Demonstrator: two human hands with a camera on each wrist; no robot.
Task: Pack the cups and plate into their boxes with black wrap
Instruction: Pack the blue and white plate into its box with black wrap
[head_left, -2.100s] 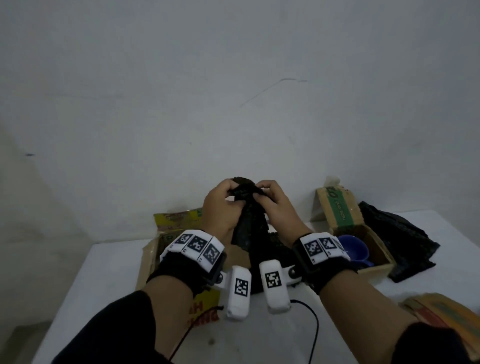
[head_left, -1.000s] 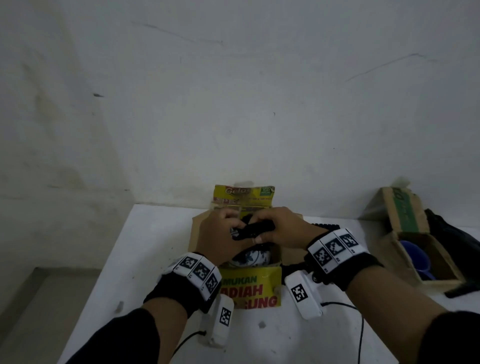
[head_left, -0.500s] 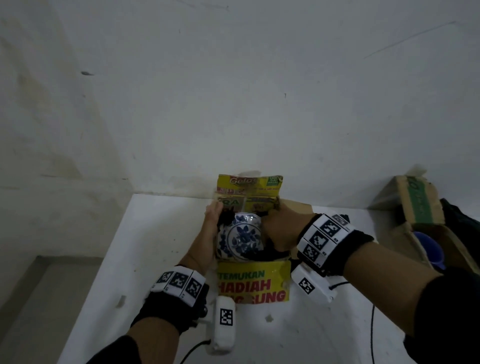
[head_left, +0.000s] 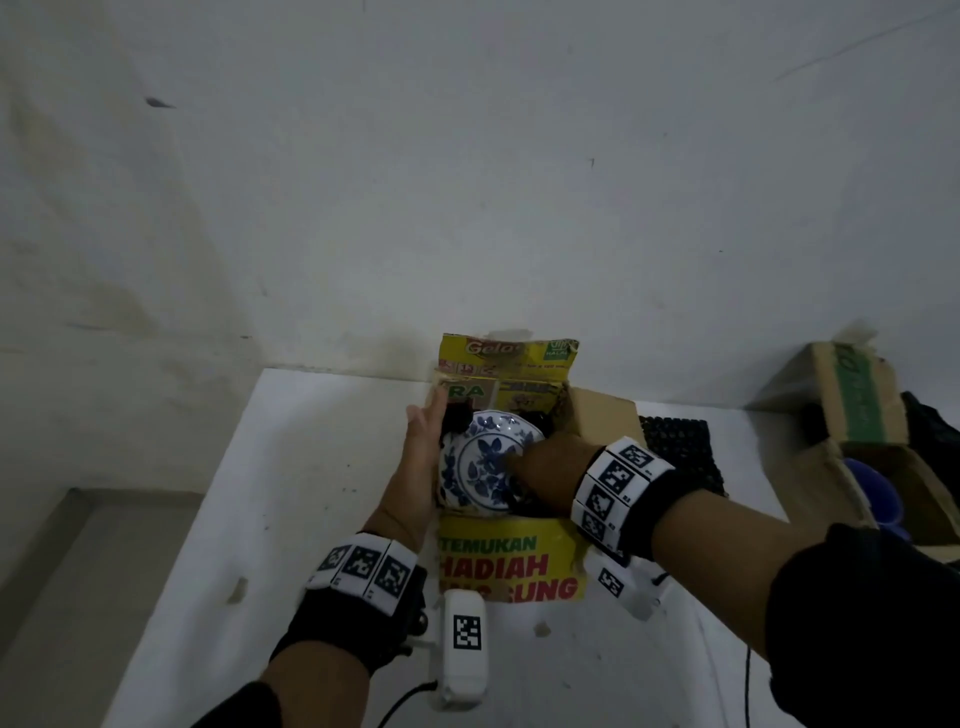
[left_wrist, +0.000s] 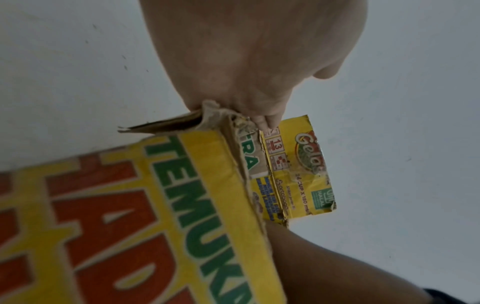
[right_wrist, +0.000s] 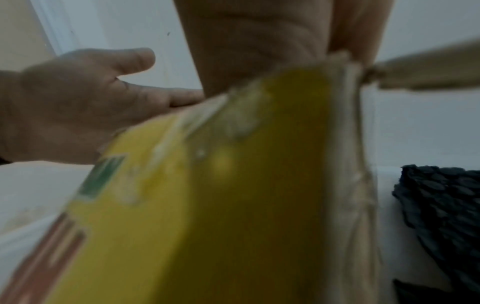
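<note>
A blue-and-white plate (head_left: 478, 467) lies inside the open yellow box (head_left: 511, 569), with black wrap (head_left: 456, 415) showing around its far rim. My left hand (head_left: 421, 462) lies flat with straight fingers against the box's left side; the right wrist view shows this left hand (right_wrist: 64, 107) with an open palm. My right hand (head_left: 545, 470) reaches into the box over the plate's right part. Its fingers go down out of sight, so its hold is unclear. The wrist views show the box (left_wrist: 130, 226) close up and blurred (right_wrist: 207, 205).
A sheet of black wrap (head_left: 675, 447) lies on the white table (head_left: 311, 493) right of the yellow box. Further right stands a brown box (head_left: 857, 415) with a blue cup (head_left: 872, 493) inside and more black wrap (head_left: 930, 421) beyond. A wall stands close behind. The table's left edge drops off.
Both hands gripped a bunch of black wrap over the box. They have since let it down; the plate now shows, the left hand lies flat outside the box, and the right hand reaches in.
</note>
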